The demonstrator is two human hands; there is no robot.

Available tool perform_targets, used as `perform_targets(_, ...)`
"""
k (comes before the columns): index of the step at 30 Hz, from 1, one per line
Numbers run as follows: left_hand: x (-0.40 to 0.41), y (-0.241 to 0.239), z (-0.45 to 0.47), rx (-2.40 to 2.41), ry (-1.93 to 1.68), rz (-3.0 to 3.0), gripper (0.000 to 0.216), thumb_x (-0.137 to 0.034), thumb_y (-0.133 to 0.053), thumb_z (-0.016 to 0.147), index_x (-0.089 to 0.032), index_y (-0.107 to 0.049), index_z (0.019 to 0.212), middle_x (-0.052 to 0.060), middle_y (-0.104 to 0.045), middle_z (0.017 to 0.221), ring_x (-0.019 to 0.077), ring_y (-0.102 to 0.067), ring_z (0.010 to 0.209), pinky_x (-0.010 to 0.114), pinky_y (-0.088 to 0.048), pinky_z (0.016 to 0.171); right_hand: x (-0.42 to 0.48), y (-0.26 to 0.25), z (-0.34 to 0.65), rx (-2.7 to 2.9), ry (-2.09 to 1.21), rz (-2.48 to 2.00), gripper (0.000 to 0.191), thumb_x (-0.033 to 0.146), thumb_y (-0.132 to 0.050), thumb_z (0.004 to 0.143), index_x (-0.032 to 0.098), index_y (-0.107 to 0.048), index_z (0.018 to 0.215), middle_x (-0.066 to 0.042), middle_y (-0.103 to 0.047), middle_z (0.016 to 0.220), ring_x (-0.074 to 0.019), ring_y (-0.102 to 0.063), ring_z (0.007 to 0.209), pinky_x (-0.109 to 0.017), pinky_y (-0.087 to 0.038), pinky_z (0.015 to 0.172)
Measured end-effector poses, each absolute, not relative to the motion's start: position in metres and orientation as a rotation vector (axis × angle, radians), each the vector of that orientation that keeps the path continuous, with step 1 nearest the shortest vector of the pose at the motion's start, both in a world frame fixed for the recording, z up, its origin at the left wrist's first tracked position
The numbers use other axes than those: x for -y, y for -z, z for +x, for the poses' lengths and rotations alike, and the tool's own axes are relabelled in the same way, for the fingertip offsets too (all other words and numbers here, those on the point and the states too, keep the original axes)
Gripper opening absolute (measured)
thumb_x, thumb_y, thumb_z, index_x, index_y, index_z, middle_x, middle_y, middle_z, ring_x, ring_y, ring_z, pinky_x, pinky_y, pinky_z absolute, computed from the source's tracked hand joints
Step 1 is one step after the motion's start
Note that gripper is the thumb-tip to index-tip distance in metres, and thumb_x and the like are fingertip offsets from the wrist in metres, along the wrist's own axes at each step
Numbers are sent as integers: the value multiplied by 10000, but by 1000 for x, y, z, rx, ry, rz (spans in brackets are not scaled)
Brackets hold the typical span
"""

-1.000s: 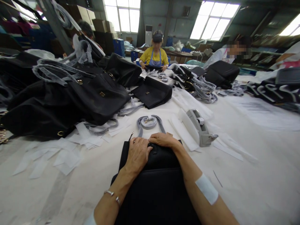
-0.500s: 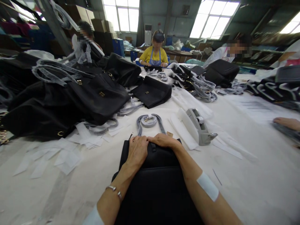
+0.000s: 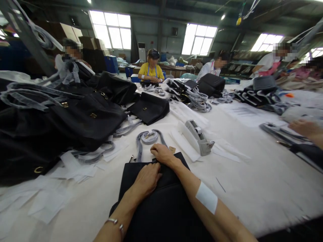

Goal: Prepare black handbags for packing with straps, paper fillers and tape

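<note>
Here we had the black bag (image 3: 161, 215) lying at the near middle of the tabletop (image 3: 249, 185), running out of sight at the near edge of our view. Our left hand (image 3: 147, 177) rested on its upper part, fingers bent and held close together. Our right hand (image 3: 163, 154) reached farther, over the bag's far edge, its fingers narrow and curled downward. We could not tell whether either hand pinched anything.

Just beyond the hands, we saw a plastic-wrapped handle (image 3: 138, 144) arching around a coiled strap (image 3: 149, 137). A small tan tag (image 3: 172, 150) showed just to the right of our right hand. Farther right stood a grey tape dispenser (image 3: 200, 138), with white strips (image 3: 185, 148) beside it on its left.

To the left we had a big heap of black bags (image 3: 83, 117), and loose white paper pieces (image 3: 51, 201) lay scattered nearer. A smaller black bag with a clasp (image 3: 148, 107) lay beyond the handle. On the far side sat a co-worker in yellow (image 3: 144, 71), and at the right edge we saw another person's hand (image 3: 304, 127), blurred, above wrapped straps.
</note>
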State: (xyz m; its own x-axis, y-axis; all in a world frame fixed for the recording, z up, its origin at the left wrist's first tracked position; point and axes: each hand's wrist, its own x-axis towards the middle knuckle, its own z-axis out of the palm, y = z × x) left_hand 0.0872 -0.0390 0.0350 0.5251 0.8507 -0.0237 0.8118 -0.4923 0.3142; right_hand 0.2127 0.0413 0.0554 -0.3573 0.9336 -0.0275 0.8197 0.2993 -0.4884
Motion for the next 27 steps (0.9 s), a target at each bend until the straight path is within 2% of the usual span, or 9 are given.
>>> perform_targets(5,32,-35,83,-1368,-198,2322,71,-258,-472,911,-203,-506,881,22,-612,878,196,-567,824,303,-368,712,-1,-120,239,2355,-578,-1397,283,329,-499,933,209,-652,1139,-51,-682,1136,-184,-610,1059,-270,-429,918)
perform_targets(7,31,-32,82,-1347,-235,2333,67,-261,-477,909,-204,-504,886,21,-609,871,198,-567,826,301,-369,716,28,-130,249,2407,-465,-1328,318,329,-429,967,217,-631,1186,-52,-674,1160,-184,-607,1078,-292,-426,950)
perform_targets(9,30,-28,82,-1328,-264,2346,83,-272,-466,919,-203,-508,900,25,-614,877,199,-572,836,301,-379,734,52,-117,259,2406,-311,-1344,366,342,-400,982,201,-573,1273,-69,-627,1259,-193,-559,1171,-331,-374,1043)
perform_targets(11,30,-26,82,-1331,-255,2365,98,-273,-451,930,-200,-514,911,31,-623,896,197,-579,847,300,-393,753,68,-85,267,2412,-180,-1395,437,402,-437,965,171,-533,1324,-100,-530,1385,-244,-430,1318,-419,-257,1138)
perform_targets(14,31,-31,82,-1349,-134,2444,103,-252,-445,930,-191,-527,939,48,-639,943,199,-594,876,300,-416,779,73,-36,272,2447,-140,-1453,473,419,-412,969,178,-495,1367,-93,-446,1459,-259,-291,1408,-486,-167,1171)
perform_targets(18,38,-58,94,-1407,163,2616,188,-156,-425,903,-155,-552,1041,115,-651,1019,236,-618,927,340,-454,798,67,-19,273,2459,-183,-1433,489,426,-395,971,187,-462,1393,-81,-439,1466,-254,-273,1416,-505,-155,1175)
perform_targets(20,39,-74,109,-1441,173,2697,216,-109,-440,870,-136,-564,1045,142,-656,1000,252,-627,921,354,-467,788,66,-23,273,2439,-197,-1420,502,428,-416,963,200,-439,1409,-74,-431,1473,-256,-271,1416,-510,-159,1175)
perform_targets(23,32,-86,140,-1473,-206,2634,170,-145,-441,889,-156,-584,979,114,-664,931,228,-635,882,330,-472,783,66,-26,274,2408,-175,-1387,490,343,-437,954,212,-412,1425,-74,-437,1468,-247,-281,1410,-500,-175,1176)
perform_targets(27,12,-63,174,-1168,-858,2062,236,-318,-386,951,-192,-581,911,37,-657,843,165,-636,791,264,-482,744,69,-22,275,2296,-189,-1316,411,175,-474,885,172,-572,1285,-113,-551,1353,-249,-430,1303,-454,-275,1143)
